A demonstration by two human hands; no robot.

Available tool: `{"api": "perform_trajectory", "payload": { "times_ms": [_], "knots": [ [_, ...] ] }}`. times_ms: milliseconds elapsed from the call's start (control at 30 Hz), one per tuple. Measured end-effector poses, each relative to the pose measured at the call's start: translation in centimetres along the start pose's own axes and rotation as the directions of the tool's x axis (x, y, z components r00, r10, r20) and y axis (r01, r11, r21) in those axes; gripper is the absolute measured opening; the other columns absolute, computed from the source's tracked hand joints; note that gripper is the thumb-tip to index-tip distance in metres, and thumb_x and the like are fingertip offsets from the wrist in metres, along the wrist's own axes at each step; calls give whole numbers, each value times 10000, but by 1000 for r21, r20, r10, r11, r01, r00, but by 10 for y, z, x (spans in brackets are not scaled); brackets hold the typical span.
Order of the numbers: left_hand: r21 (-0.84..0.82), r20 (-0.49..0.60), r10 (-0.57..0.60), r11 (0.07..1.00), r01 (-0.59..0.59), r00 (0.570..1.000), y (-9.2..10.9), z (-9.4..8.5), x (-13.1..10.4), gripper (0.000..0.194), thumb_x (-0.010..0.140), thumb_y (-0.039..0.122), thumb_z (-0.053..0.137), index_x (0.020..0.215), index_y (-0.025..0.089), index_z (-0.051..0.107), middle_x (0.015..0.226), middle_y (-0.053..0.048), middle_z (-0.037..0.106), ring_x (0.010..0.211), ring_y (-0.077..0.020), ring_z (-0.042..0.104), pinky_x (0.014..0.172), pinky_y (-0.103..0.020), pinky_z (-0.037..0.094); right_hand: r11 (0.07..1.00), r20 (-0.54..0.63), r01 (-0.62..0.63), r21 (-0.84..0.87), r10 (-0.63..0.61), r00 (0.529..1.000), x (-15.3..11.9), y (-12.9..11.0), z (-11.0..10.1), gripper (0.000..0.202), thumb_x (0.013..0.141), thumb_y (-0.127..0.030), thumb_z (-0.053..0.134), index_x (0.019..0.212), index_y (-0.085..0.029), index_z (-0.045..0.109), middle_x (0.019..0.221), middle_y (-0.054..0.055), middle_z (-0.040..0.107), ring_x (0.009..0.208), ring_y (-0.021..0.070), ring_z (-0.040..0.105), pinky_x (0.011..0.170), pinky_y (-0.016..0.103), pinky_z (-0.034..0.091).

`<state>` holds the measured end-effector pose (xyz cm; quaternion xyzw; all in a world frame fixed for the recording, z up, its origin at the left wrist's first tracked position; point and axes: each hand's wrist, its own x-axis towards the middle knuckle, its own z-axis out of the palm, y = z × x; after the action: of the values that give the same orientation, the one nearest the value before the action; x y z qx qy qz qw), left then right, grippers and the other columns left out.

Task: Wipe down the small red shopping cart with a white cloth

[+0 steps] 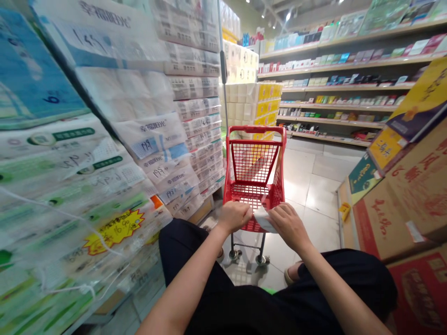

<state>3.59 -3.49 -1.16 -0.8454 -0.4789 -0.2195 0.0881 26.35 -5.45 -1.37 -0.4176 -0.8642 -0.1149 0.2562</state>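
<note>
A small red shopping cart with a grid basket stands on its wheels straight ahead, between my knees. My right hand pinches a crumpled white tissue or cloth in front of the basket's lower part. Just left of it, my left hand is closed in a fist, overlapping the cart's near left side. Its fingertips are turned away, and whether they grip the cart or anything else is hidden.
Tall stacks of paper packs with price writing line the left. Cardboard cartons rise close on the right. Behind the cart are yellow-and-white packs and shelves of small boxes. Pale tiled floor runs between.
</note>
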Motion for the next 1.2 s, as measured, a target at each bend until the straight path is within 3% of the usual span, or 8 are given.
{"api": "perform_trajectory", "payload": {
  "times_ms": [233,400,600,800,900,1033,1200],
  "knots": [
    [3,36,-32,999,32,999,-23,-10,-7,327,940,315,410,714,204,618,737,-17,679,701,-151,597,674,-279,351,999,30,33,-38,-32,999,8,-24,-2,236,979,-364,423,912,-230,605,846,50,604,862,204,484,916,391,363],
    [-28,77,1,1000,1,997,-31,-14,-9,293,913,291,422,713,214,622,737,-8,680,702,-151,593,684,-273,360,995,67,100,15,-101,993,7,-18,-9,231,981,-346,423,924,-228,613,847,43,619,883,196,509,920,380,373],
    [-29,92,21,999,-18,996,-37,-13,-10,279,901,281,424,687,212,590,715,-8,678,678,-156,589,676,-288,349,970,84,162,179,-179,980,13,22,-9,259,988,-328,386,951,-226,621,983,45,661,1055,199,539,1054,403,351],
    [-21,67,40,999,-39,997,-37,-13,-12,253,905,266,418,716,210,576,727,1,685,684,-154,590,681,-295,337,990,31,-41,132,37,999,41,88,-1,312,996,-396,351,1013,-247,624,1075,33,666,1099,210,547,1125,471,280],
    [-16,57,33,999,-32,998,-36,-12,-12,243,903,260,422,732,210,587,747,0,694,689,-156,590,688,-304,334,986,19,-121,111,119,993,52,100,3,327,994,-409,341,983,-246,625,1060,42,663,1088,223,546,1092,485,320],
    [-4,54,-6,1000,6,999,-40,-12,-10,282,913,252,406,714,196,597,735,-19,690,684,-156,582,743,-320,349,984,-67,-148,104,155,986,49,75,8,314,994,-369,341,988,-226,621,1049,71,643,1130,234,508,1050,444,375],
    [25,53,-23,999,22,998,-45,-19,-8,279,927,251,407,768,195,629,804,-38,674,772,-174,574,841,-344,365,991,-101,-93,93,102,990,25,8,6,249,987,-300,378,1076,-224,598,1089,66,623,1165,228,474,1111,451,299]
  ]
}}
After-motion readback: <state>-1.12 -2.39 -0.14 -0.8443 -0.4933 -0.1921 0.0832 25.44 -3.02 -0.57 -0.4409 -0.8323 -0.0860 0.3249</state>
